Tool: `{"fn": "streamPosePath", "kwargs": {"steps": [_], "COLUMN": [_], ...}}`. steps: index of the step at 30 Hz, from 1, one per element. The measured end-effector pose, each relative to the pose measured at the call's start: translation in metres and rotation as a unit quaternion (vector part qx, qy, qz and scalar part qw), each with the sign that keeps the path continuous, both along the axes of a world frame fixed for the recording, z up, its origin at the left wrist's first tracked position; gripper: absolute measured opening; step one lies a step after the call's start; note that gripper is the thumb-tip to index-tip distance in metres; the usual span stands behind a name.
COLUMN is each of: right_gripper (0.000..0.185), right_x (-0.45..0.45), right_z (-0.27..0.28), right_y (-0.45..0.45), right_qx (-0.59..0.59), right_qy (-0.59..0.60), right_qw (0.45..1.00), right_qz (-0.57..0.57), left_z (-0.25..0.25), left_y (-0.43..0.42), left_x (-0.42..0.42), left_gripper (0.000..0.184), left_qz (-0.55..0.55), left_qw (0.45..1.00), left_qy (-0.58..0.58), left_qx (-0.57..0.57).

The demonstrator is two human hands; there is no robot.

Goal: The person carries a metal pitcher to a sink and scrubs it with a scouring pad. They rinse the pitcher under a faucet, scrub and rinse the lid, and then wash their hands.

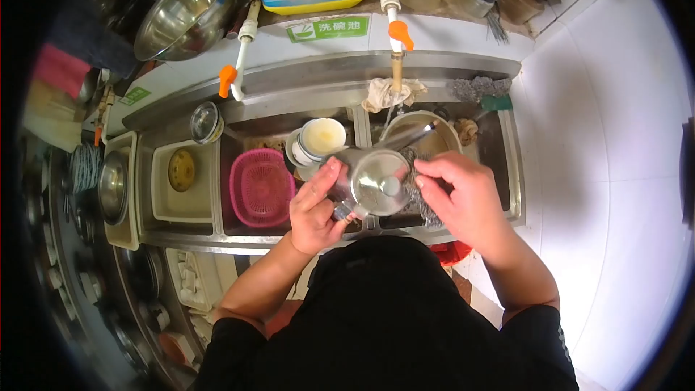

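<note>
Over the right part of the sink, my left hand (313, 206) is closed around a shiny stainless-steel pot (378, 187) with a round face turned up. A long, thin metal piece with a dark tip reaches up and right from behind it; whether it belongs to the pot I cannot tell. At the pot's right side, my right hand (463, 192) has its thumb and fingers pinched on a dark grey scrubber (428, 213), partly hidden by the hand. Behind the pot, a wide pale basin (450, 129) sits under the tap. White enamel-like bowls (323, 135) are stacked to the left.
A pink plastic basket (262, 206) and a cream tub (163, 210) stand in the sink's left compartments. Orange-handled taps (400, 35) hang from the back wall. A grey brush-like cloth (481, 87) lies on the back ledge. A tiled wall (601, 123) closes the right side.
</note>
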State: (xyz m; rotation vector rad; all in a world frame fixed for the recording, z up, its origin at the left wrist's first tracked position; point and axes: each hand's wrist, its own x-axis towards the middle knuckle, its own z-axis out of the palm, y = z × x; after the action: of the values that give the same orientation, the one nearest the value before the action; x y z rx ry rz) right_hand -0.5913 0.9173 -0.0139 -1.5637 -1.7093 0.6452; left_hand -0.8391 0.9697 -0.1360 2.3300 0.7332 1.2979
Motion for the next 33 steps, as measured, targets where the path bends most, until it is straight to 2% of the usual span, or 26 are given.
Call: {"fn": "streamPosePath", "kwargs": {"steps": [1, 3, 7, 10, 12, 13, 14, 18, 20, 22, 24, 26, 28, 30, 31, 32, 33], "right_gripper": [0.016, 0.019, 0.021, 0.022, 0.022, 0.021, 0.021, 0.020, 0.021, 0.022, 0.023, 0.024, 0.022, 0.025, 0.027, 0.027, 0.030], "right_x": [-0.001, -0.001, 0.000, 0.009, 0.016, 0.017, 0.019, 0.024, 0.027, 0.030, 0.036, 0.044, 0.056, 0.070, 0.076, 0.079, 0.081], "right_z": [-0.001, -0.011, -0.017, -0.025, -0.034, -0.040, -0.048, -0.073, -0.082, -0.093, -0.103, -0.118, -0.146, -0.179, -0.198, -0.217, -0.236], "right_y": [-0.006, -0.015, -0.017, -0.016, -0.019, -0.021, -0.022, -0.018, -0.013, -0.007, 0.000, 0.006, 0.011, 0.015, 0.019, 0.023, 0.027], "right_qx": [-0.029, -0.058, -0.059, -0.057, -0.087, -0.120, -0.121, -0.186, -0.210, -0.223, -0.231, -0.240, -0.276, -0.294, -0.311, -0.315, -0.324], "right_qy": [0.010, 0.050, 0.089, 0.081, 0.094, 0.108, 0.109, 0.161, 0.169, 0.159, 0.139, 0.117, 0.158, 0.175, 0.196, 0.195, 0.246], "right_qw": [1.000, 0.997, 0.994, 0.995, 0.991, 0.987, 0.986, 0.968, 0.962, 0.960, 0.961, 0.961, 0.943, 0.930, 0.915, 0.913, 0.891], "right_qz": [0.003, 0.030, -0.022, -0.019, -0.022, -0.025, -0.024, -0.042, -0.044, -0.050, -0.056, -0.064, -0.098, -0.137, -0.167, -0.169, -0.201], "left_z": [-0.002, -0.004, -0.001, -0.008, -0.021, -0.039, -0.057, -0.120, -0.137, -0.148, -0.156, -0.170, -0.186, -0.205, -0.206, -0.206, -0.208], "left_y": [0.000, 0.002, 0.007, 0.002, 0.000, 0.008, 0.014, 0.052, 0.077, 0.104, 0.127, 0.147, 0.165, 0.180, 0.185, 0.190, 0.194], "left_x": [-0.001, -0.001, 0.002, 0.003, 0.004, -0.002, -0.005, -0.009, -0.001, 0.014, 0.029, 0.043, 0.056, 0.068, 0.070, 0.072, 0.073], "left_gripper": [0.042, 0.030, 0.032, 0.033, 0.026, 0.028, 0.032, 0.034, 0.035, 0.037, 0.038, 0.039, 0.039, 0.038, 0.037, 0.037, 0.038], "left_qz": [0.000, 0.030, 0.016, 0.052, 0.144, 0.185, 0.226, 0.274, 0.280, 0.283, 0.275, 0.239, 0.230, 0.233, 0.229, 0.228, 0.226], "left_qw": [1.000, 0.999, 0.999, 0.998, 0.947, 0.946, 0.924, 0.912, 0.913, 0.931, 0.931, 0.947, 0.949, 0.967, 0.960, 0.960, 0.954], "left_qy": [0.001, -0.015, -0.021, -0.015, -0.048, 0.014, 0.002, 0.003, 0.016, 0.018, 0.012, 0.019, 0.036, 0.005, -0.001, 0.000, 0.001], "left_qx": [0.000, -0.012, 0.018, -0.036, -0.284, -0.265, -0.308, -0.306, -0.298, -0.232, -0.238, -0.212, -0.213, -0.103, -0.159, -0.164, -0.198]}}
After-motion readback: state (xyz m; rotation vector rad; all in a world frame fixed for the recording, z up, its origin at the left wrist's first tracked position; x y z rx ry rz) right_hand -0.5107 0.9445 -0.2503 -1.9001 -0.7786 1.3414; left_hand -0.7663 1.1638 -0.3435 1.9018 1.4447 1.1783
